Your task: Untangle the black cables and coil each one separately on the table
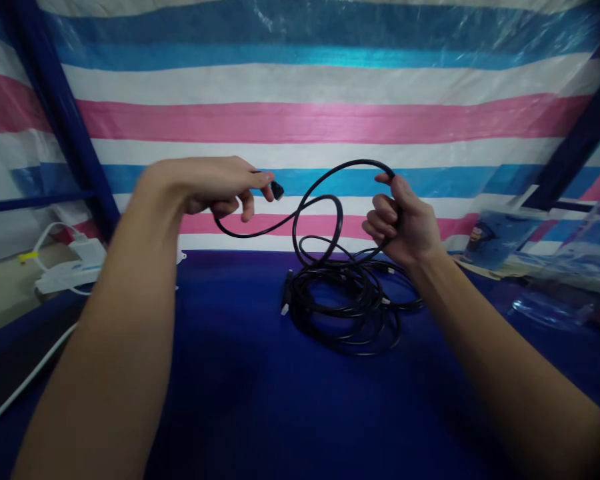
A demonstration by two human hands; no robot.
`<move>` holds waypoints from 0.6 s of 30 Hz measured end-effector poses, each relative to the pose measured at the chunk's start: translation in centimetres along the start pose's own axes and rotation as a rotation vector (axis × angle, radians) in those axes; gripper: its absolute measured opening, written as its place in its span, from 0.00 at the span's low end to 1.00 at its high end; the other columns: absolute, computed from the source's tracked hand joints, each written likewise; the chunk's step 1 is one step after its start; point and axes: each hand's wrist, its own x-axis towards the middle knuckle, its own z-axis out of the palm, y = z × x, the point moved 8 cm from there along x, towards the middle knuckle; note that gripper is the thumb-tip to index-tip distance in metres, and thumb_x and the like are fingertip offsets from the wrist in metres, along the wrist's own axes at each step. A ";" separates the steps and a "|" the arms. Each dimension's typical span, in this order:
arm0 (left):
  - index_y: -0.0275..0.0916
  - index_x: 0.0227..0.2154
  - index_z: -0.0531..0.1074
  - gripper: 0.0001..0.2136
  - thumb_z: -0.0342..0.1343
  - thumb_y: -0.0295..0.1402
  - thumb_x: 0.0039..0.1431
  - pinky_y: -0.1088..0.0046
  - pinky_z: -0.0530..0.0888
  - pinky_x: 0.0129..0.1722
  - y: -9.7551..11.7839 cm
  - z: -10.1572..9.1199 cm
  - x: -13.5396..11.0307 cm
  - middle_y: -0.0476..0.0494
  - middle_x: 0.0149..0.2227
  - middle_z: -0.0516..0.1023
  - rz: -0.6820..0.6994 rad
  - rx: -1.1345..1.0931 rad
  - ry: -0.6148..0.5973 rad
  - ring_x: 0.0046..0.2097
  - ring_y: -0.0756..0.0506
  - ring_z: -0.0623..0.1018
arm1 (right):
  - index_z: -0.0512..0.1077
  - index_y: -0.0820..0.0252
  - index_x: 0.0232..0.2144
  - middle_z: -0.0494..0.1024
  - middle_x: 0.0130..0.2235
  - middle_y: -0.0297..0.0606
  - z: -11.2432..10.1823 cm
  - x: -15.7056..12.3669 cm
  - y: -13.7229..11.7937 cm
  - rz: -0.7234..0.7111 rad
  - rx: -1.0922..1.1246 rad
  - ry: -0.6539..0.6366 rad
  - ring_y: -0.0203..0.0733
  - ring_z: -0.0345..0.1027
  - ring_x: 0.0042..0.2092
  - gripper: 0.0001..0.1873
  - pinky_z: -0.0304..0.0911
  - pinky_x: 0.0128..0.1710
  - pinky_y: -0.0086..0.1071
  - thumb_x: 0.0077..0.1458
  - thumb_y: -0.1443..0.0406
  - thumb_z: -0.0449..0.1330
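Note:
A long black cable (347,297) lies in a loose tangle of coils on the blue table top (260,393). My left hand (215,183) is raised above the table and pinches the cable close to its black plug (277,191). My right hand (403,220) is closed round another part of the same cable, which arches up between the two hands and loops once in the air. A second plug end (286,293) rests at the left edge of the coil on the table.
A striped pink, white and blue tarp (330,100) hangs behind the table. A white power strip with white cords (73,263) sits at the left. Clear plastic bags and packaging (555,260) lie at the right. A dark blue frame post (60,113) stands at the left.

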 end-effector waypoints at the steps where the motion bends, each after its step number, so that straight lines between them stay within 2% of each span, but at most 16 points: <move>1: 0.38 0.40 0.74 0.19 0.53 0.47 0.55 0.72 0.46 0.14 -0.1 0.2 0.6 0.41 0.21 0.72 -0.040 -0.002 0.060 0.14 0.53 0.55 | 0.66 0.52 0.37 0.49 0.16 0.22 0.8 -0.3 0.0 0.018 -0.007 -0.089 0.29 0.36 0.16 0.11 0.41 0.15 0.27 0.56 0.54 0.55; 3: 0.35 0.41 0.73 0.18 0.52 0.44 0.55 0.72 0.45 0.14 -0.4 0.8 1.8 0.37 0.22 0.75 -0.108 -0.045 0.165 0.13 0.53 0.56 | 0.66 0.52 0.38 0.51 0.15 0.22 2.8 -1.3 0.0 0.074 -0.015 -0.298 0.28 0.37 0.15 0.14 0.40 0.15 0.26 0.54 0.52 0.57; 5: 0.33 0.42 0.71 0.18 0.50 0.42 0.56 0.73 0.48 0.14 -0.4 1.7 2.7 0.36 0.22 0.76 -0.143 -0.139 0.215 0.13 0.52 0.57 | 0.68 0.55 0.38 0.54 0.15 0.22 5.0 -2.5 0.5 0.162 -0.058 -0.523 0.28 0.41 0.15 0.16 0.40 0.14 0.25 0.52 0.52 0.60; 7: 0.33 0.44 0.69 0.19 0.47 0.42 0.58 0.75 0.53 0.14 -0.2 2.2 3.3 0.36 0.23 0.77 -0.114 -0.288 0.242 0.14 0.51 0.60 | 0.69 0.58 0.38 0.57 0.15 0.24 6.5 -3.4 1.3 0.238 -0.143 -0.659 0.28 0.44 0.15 0.16 0.39 0.14 0.25 0.53 0.54 0.60; 8: 0.33 0.45 0.69 0.19 0.46 0.42 0.59 0.75 0.56 0.15 0.0 2.2 3.4 0.36 0.24 0.77 -0.077 -0.366 0.250 0.15 0.51 0.62 | 0.69 0.58 0.39 0.59 0.16 0.24 6.9 -3.4 1.5 0.253 -0.189 -0.657 0.27 0.44 0.15 0.15 0.39 0.14 0.25 0.54 0.55 0.60; 10: 0.34 0.45 0.68 0.19 0.47 0.43 0.59 0.76 0.62 0.18 0.6 2.0 3.4 0.37 0.26 0.78 0.009 -0.480 0.241 0.17 0.51 0.66 | 0.70 0.59 0.39 0.59 0.17 0.24 6.8 -2.7 1.7 0.221 -0.243 -0.532 0.27 0.43 0.15 0.13 0.37 0.13 0.26 0.56 0.57 0.58; 14: 0.36 0.41 0.72 0.17 0.56 0.42 0.53 0.76 0.66 0.20 2.3 2.2 2.5 0.40 0.28 0.77 0.131 -0.481 0.076 0.20 0.51 0.69 | 0.71 0.61 0.33 0.52 0.17 0.24 5.3 -1.3 1.1 0.087 -0.193 -0.238 0.26 0.39 0.16 0.14 0.35 0.15 0.27 0.55 0.55 0.59; 18: 0.37 0.39 0.76 0.14 0.58 0.39 0.52 0.74 0.69 0.24 4.0 3.6 1.6 0.42 0.25 0.74 0.218 -0.453 -0.089 0.24 0.49 0.73 | 0.72 0.61 0.25 0.50 0.15 0.24 3.8 -0.9 -0.5 -0.064 -0.110 -0.134 0.26 0.36 0.16 0.14 0.34 0.17 0.30 0.54 0.57 0.59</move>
